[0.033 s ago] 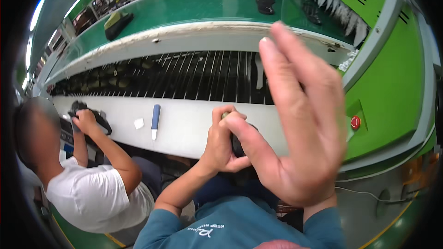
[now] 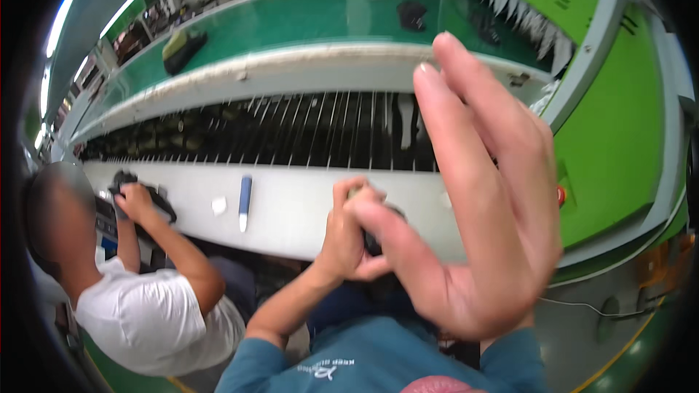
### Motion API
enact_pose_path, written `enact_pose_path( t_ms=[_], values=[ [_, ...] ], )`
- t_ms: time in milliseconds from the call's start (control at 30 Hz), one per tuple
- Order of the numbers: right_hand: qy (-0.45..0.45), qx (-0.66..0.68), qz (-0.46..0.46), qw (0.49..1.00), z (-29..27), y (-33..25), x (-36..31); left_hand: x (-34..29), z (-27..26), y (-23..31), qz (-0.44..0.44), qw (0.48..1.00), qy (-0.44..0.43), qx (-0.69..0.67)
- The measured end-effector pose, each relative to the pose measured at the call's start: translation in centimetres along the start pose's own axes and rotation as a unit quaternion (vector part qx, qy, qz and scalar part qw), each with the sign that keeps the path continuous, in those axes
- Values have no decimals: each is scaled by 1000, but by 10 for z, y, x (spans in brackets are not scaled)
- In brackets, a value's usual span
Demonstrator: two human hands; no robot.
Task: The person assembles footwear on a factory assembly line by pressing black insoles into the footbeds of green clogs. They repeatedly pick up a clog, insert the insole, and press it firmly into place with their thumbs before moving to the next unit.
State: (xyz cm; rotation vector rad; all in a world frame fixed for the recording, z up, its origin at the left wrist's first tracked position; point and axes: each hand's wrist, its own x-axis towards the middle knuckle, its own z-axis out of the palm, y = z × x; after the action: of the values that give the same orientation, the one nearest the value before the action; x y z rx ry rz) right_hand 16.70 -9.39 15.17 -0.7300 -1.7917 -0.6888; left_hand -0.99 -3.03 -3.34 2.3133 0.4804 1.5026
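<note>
My left hand [image 2: 342, 236] is over the near edge of the pale ledge [image 2: 291, 207], its fingers curled round a dark object [image 2: 372, 243] with an olive bit near the fingertips. Most of that object is hidden by my hands, so its kind is not clear. Large and close to the camera, my right hand [image 2: 488, 204] is raised with its fingers stretched upward and thumb apart. Nothing shows in its grasp. Its thumb overlaps the left hand in the picture; whether they touch I cannot tell. A blue tool with a white tip [image 2: 245, 200] lies on the ledge beside a small white piece [image 2: 219, 206].
Behind the ledge runs a dark slot with metal rods [image 2: 313, 131]. Beyond is a green belt [image 2: 291, 22] carrying an olive-and-black shoe [image 2: 182, 51] and a dark shoe [image 2: 412, 16]. A co-worker [image 2: 153, 313] handles a black shoe at left. Green machine housing [image 2: 619, 116] stands right.
The surroundings sit slightly lower in the picture. My right hand has shifted a little rightward; the left hand keeps its grip on the dark object.
</note>
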Motion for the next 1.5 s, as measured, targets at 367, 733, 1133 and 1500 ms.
enact_pose_path(
  t_ms=[367, 733, 1133, 1500],
  values=[
    [-151, -135, -33, 979, 77, -17, 54, -5, 9, 0, 3, 993, -72, 93],
    [-219, 237, 231, 918, 44, 60, -4, -9, -3, -3, -16, 999, 49, -17],
    [-251, 304, 65, 917, 61, -24, -21, -9, 6, 0, -225, 934, 118, -252],
    [-285, -156, 328, 887, 126, 214, 102, 2, 6, -1, 23, 1000, 14, -4]
  ],
)
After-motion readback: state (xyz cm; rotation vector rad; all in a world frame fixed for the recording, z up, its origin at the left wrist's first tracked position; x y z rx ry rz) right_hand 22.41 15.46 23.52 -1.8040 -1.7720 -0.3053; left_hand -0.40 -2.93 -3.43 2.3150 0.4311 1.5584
